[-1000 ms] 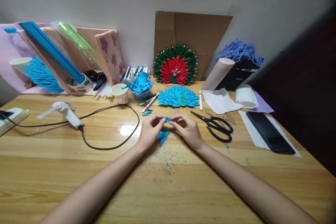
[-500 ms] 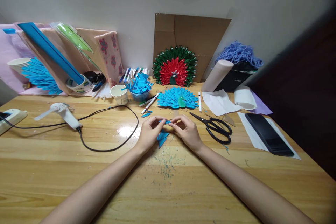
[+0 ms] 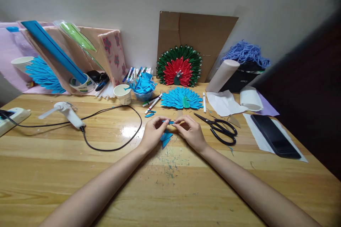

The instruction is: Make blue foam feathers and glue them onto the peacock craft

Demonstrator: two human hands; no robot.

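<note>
Between the fingertips of both hands is a small folded blue strip (image 3: pixel 171 123), of paper or felt; I cannot tell which. My left hand (image 3: pixel 154 132) pinches its left end, and my right hand (image 3: pixel 192 132) pinches the right end. Under my left fingers more blue pieces (image 3: pixel 166 139) lie on the wooden table. Just beyond the hands rests a blue peacock fan (image 3: pixel 181 98) with a green bird body (image 3: pixel 185 102). Black-handled scissors (image 3: pixel 222 129) lie beside my right hand, blades pointing at the fan.
A white hot glue gun (image 3: pixel 68 115) with a looping black cable is at left. Behind stand a paper cup (image 3: pixel 122 94), a bowl of blue scraps (image 3: pixel 144 90) and a red-green peacock (image 3: pixel 179 67) against cardboard (image 3: pixel 197 35). A phone (image 3: pixel 275 135) lies at right.
The whole view has shifted slightly, so things sit a little further right. Both hands keep their pinch on the blue strip, with barely any finger movement.
</note>
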